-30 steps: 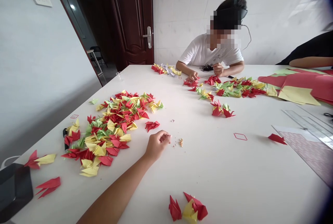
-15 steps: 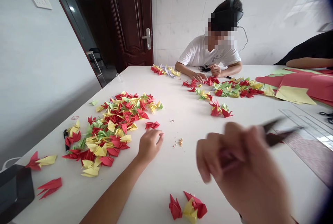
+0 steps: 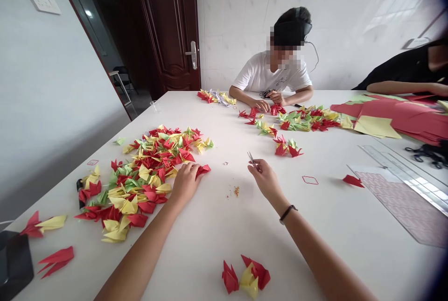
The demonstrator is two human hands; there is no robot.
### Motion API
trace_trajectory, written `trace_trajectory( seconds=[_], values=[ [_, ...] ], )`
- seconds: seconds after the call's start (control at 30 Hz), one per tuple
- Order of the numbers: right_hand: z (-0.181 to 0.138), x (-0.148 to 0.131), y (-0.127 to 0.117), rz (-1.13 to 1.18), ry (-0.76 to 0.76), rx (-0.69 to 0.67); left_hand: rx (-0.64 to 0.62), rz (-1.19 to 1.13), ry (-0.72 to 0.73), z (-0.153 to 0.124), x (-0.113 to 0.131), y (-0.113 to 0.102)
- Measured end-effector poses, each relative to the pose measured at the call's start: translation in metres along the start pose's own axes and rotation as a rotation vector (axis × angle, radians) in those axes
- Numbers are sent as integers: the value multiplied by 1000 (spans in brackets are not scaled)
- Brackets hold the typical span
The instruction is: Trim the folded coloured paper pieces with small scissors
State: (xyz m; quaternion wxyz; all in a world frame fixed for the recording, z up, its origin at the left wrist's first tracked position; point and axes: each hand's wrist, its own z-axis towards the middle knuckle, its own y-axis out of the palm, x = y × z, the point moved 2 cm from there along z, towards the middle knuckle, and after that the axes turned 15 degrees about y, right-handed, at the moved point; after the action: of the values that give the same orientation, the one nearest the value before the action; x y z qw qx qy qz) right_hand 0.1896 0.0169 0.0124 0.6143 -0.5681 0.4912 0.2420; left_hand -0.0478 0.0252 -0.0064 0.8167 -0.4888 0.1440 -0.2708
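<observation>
Left hand [image 3: 185, 181]: palm down over the table [image 3: 206, 245], fingers narrowed at a red folded piece [image 3: 204, 169]; cannot tell whether pinched or merely touched.
Right hand [image 3: 265, 178]: grip closed on slim tweezers [image 3: 252, 159], tips slightly apart, with nothing visible between.
Red folded piece: on the table, at the left fingertips, just beside the heap.
Heap of folded paper [image 3: 149, 157]: red, yellow and green; judged mostly done as to folding, too overlapped for counting.
Near group [image 3: 249, 282]: two red pieces and one yellow, well apart from the heap; apparently folded too, stage not readable.
Crumbs [image 3: 236, 192]: small orange and pale bits, between the forearms; origin unclear.
Flat sheets [image 3: 378, 123]: red, yellow and green, overlapping at the far right; judged as paper left unfolded.
Person in white [image 3: 275, 77]: seated opposite, with one hand at further red pieces.
Overall stage: judged well advanced by the heap, yet incomplete by the flat stock; final count not shown.
</observation>
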Motion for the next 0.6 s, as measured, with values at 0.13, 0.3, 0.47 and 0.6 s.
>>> trace_trajectory(
  seconds=[0.13,0.3,0.47,0.6],
  values=[
    [3,11,-1,17,-107,166,106,-75,-47,-3,-6,0],
    [3,18,1,-86,-171,97,191,-174,-118,-12,-12,-2],
    [4,19,3,-98,-184,62,180,-123,-130,-13,-10,-2],
    [6,21,3,-71,-152,65,308,17,-78,-3,4,-21]
  ],
)
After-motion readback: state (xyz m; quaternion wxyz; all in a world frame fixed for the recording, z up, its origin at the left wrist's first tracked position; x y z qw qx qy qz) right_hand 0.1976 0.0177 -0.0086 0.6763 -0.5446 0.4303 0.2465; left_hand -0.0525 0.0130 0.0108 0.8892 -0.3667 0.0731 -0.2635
